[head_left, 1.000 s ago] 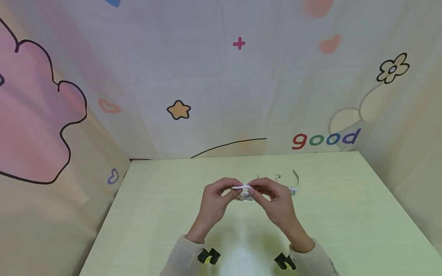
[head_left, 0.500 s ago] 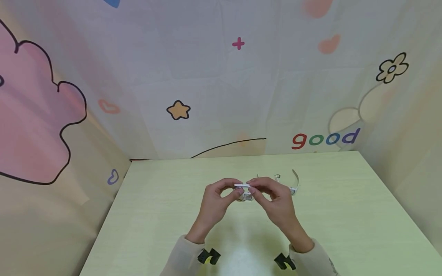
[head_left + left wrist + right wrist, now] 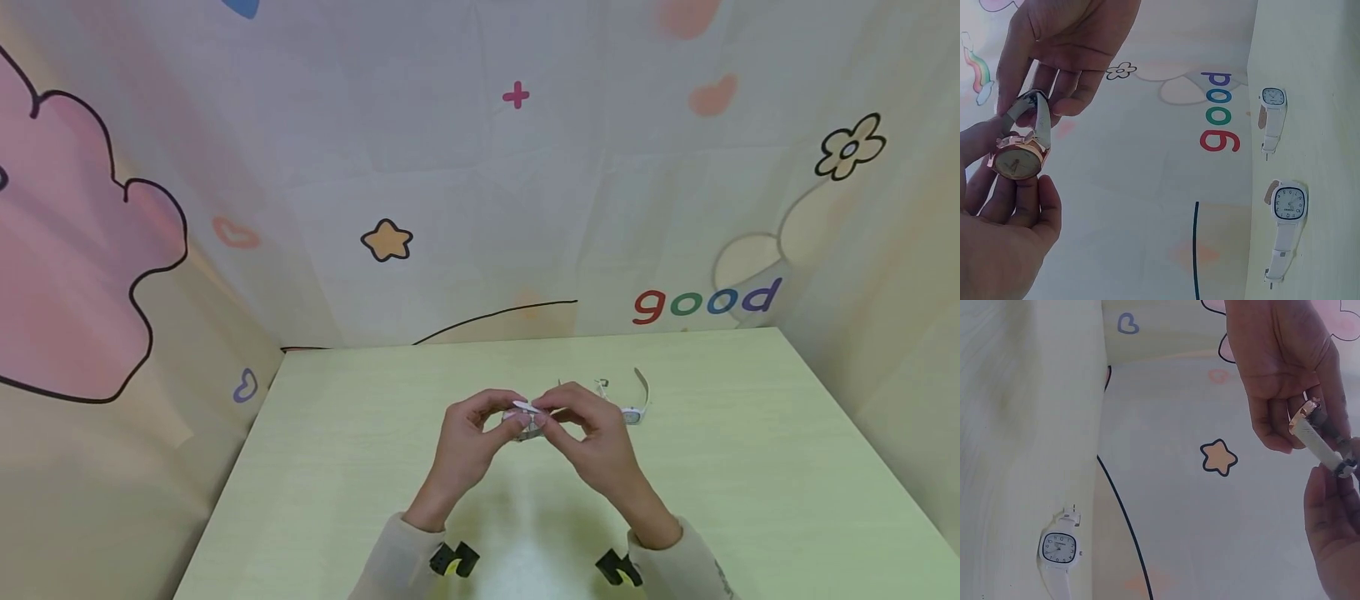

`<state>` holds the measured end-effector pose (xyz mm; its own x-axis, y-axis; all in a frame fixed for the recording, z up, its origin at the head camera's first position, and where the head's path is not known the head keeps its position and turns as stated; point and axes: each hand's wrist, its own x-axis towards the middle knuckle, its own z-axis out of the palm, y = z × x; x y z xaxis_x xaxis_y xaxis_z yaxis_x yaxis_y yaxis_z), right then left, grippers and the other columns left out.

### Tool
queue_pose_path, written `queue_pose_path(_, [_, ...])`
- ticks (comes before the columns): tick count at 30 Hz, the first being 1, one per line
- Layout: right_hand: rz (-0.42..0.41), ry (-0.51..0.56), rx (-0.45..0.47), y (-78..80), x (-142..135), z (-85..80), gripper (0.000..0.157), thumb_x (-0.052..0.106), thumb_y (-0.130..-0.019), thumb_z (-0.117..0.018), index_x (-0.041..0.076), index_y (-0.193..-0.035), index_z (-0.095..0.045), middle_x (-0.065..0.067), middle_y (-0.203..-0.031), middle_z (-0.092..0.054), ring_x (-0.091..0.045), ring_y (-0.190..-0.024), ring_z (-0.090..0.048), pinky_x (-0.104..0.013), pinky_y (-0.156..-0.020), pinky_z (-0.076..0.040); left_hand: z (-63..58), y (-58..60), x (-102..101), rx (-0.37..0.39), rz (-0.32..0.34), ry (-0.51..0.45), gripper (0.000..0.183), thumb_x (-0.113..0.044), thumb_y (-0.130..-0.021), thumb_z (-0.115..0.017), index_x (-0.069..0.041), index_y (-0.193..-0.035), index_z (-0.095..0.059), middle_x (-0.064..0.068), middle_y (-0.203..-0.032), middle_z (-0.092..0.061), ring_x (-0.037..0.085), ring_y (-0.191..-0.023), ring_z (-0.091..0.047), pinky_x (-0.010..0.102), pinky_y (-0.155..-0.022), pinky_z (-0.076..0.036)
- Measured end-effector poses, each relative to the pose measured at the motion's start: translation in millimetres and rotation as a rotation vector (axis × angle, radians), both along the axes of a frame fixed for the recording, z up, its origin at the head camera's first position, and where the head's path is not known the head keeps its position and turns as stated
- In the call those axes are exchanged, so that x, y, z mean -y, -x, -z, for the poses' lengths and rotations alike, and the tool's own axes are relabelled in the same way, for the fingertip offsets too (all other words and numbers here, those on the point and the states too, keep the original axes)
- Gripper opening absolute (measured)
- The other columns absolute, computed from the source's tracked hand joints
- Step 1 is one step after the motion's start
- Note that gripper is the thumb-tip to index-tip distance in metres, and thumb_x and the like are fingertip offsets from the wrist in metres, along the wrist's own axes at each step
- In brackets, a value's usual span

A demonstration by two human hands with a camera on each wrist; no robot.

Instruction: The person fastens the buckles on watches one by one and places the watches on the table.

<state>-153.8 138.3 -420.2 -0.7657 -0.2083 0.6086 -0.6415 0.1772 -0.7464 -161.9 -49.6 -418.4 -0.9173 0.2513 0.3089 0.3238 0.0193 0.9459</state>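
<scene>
My left hand (image 3: pixel 465 437) and right hand (image 3: pixel 596 425) meet over the middle of the table, fingertips together on a wristwatch (image 3: pixel 1017 162) with a rose-gold round case and a white strap (image 3: pixel 525 407). Fingers of the left hand hold its case, dial facing outward in the left wrist view. Higher up there, the thumb and fingers of my right hand (image 3: pixel 1075 37) pinch the looped strap by its buckle (image 3: pixel 1032 97). The right wrist view shows the strap side-on, running from the case (image 3: pixel 1304 417) to the buckle end. Fingers partly cover strap and buckle.
Two white watches with squarish dials lie on the table beyond my right hand: one farther right (image 3: pixel 1273 95), another closer to the middle (image 3: pixel 1289 203), which is mostly hidden behind that hand in the head view. A printed cloth (image 3: pixel 480 208) hangs behind the table (image 3: pixel 337 467).
The white strap has gone from nearly level to tilted, and the fingertips are closer together. My right hand has shifted slightly left, showing more of the far-right watch. The left hand barely moved.
</scene>
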Motion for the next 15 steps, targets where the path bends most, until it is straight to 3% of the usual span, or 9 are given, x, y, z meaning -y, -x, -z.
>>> queue_pose_path(9, [0.055, -0.016, 0.007, -0.8, 0.9, -0.5, 0.017, 0.000, -0.089, -0.069, 0.008, -0.103, -0.070, -0.006, -0.099, -0.070, -0.010, -0.092, -0.065, -0.019, -0.082, -0.056, 1.1, 0.3, -1.5, -0.002, 0.011, -0.008, 0.016, -0.013, -0.091, -0.070, -0.007, -0.105, -0.071, 0.010, -0.105, -0.070, 0.014, -0.102, -0.062, 0.039, -0.105, -0.045])
queue_pose_path(15, [0.038, 0.046, -0.029, -0.2, 2.1, 0.7, 0.018, -0.008, -0.087, -0.067, 0.002, -0.101, -0.071, -0.011, -0.099, -0.067, -0.009, -0.094, -0.064, -0.019, -0.082, -0.056, 4.0, 2.0, -3.5, -0.019, -0.016, -0.004, 0.015, -0.013, -0.091, -0.070, -0.007, -0.105, -0.071, 0.009, -0.103, -0.070, 0.013, -0.101, -0.063, 0.038, -0.104, -0.046])
